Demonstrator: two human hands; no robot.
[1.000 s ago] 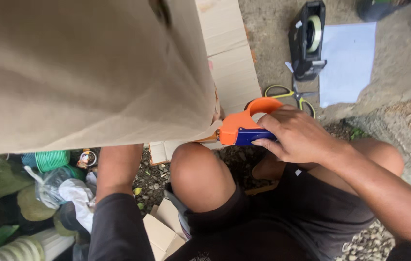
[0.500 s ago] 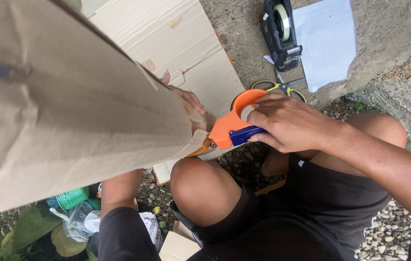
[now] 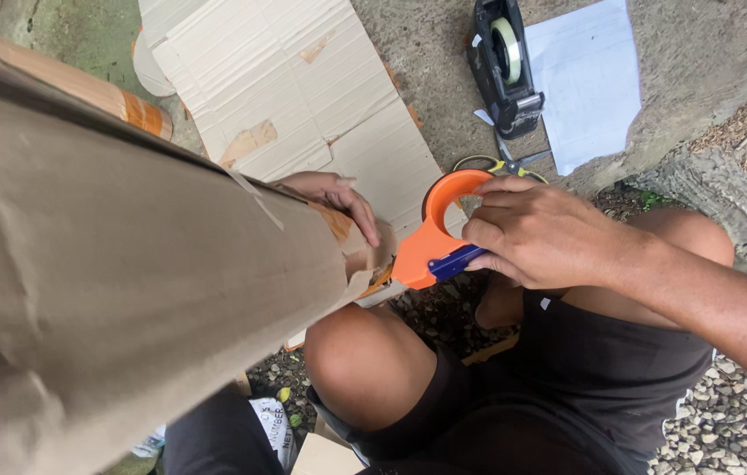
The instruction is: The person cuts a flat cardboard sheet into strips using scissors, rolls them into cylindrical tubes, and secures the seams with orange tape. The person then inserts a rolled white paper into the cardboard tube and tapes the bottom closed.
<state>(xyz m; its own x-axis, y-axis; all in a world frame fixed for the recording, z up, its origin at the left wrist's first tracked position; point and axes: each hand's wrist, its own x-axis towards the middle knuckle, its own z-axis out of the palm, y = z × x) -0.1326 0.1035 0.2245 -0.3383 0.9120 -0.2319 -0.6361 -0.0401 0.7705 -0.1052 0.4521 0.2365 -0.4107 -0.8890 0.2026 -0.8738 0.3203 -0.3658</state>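
A big brown cardboard piece (image 3: 127,290) wrapped in paper fills the left of the view and tilts toward me. My left hand (image 3: 334,198) rests its fingers on the cardboard's lower end, close to a strip of brown tape. My right hand (image 3: 540,233) grips an orange tape dispenser (image 3: 430,242) with a blue handle. The dispenser's front touches the same end of the cardboard. My bare knee (image 3: 364,361) lies just under the dispenser.
A flattened cardboard sheet (image 3: 303,97) lies on the concrete ground behind. A black desk tape dispenser (image 3: 505,66) stands at the top next to a white paper sheet (image 3: 589,79). Scissors with yellow-green handles (image 3: 501,164) lie below them. Gravel (image 3: 725,413) covers the lower right.
The camera has tilted, so more of the flat cardboard sheet shows. My left hand has come into full view on the cardboard's end. The dispenser stays pressed at that end.
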